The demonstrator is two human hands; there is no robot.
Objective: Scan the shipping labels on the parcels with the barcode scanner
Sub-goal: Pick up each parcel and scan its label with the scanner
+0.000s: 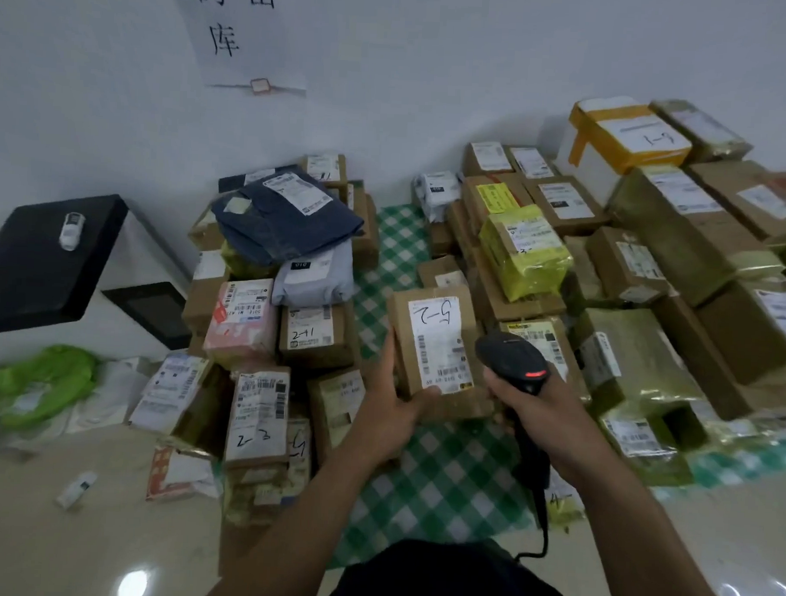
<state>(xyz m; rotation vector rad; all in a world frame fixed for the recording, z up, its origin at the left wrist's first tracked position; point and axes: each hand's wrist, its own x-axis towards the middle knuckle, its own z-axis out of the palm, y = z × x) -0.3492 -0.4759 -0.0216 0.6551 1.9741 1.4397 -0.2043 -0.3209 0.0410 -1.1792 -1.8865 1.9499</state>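
My left hand (395,401) grips a small brown cardboard parcel (434,344) from its near left side, thumb on top, holding it up over the checked mat. Its white shipping label (441,345) faces up, with barcodes and handwritten marks. My right hand (530,407) grips the handle of a black barcode scanner (512,359), whose head sits just right of the label with a red light lit on its back. The scanner's cable (542,507) hangs down towards me.
A pile of labelled parcels (264,319) and bags is stacked on the left, a larger pile of boxes (654,264) on the right. A green-checked mat (432,493) lies between them. A black-topped cabinet (46,260) stands far left, a green bag (40,386) beneath it.
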